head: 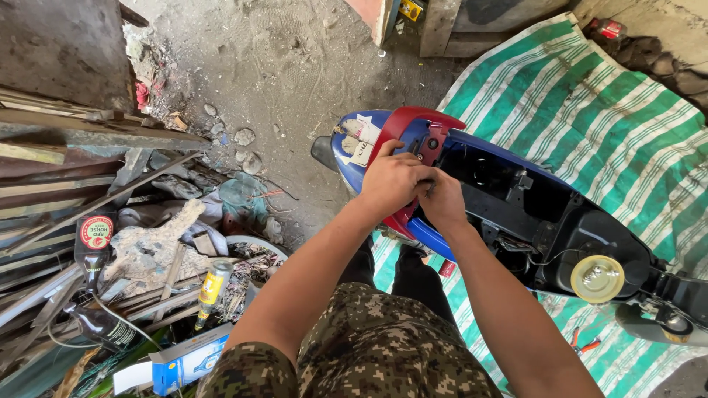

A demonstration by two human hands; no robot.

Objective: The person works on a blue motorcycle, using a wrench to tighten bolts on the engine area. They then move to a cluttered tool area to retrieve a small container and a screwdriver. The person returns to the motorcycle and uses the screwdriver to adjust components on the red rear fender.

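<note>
Hands: both at frame centre, close together on the rear of a stripped scooter body.
L hand [391, 184]: knuckles up, fingers curled down over the red tail panel [409, 125], pressing/gripping its edge.
R hand [442, 203]: touching the L hand, fingers tucked under toward the panel; can't tell what, if anything, it pinches.
Red tail panel: curved piece, upper centre, arching over the tail end & running down under the hands.
Scooter body [516, 214]: blue shell w/ black open inner bay, seat off; runs from centre to lower right. White stickers on the blue tail, just left of the red panel.
Fuel cap [597, 278]: round, pale yellowish, at right on the black section, well apart from the hands.
Tarp [590, 96]: green & white striped, under the scooter, right half of frame.
Legs: camo shorts [369, 346], bottom centre.
Pliers [582, 345]: red-handled, on tarp, lower right.
Junk pile [110, 243]: left side; wood planks, rags, dark glass bottle, small yellow bottle, blue-white carton at lower left.
Ground: grey dirt, upper centre, w/ stones.
</note>
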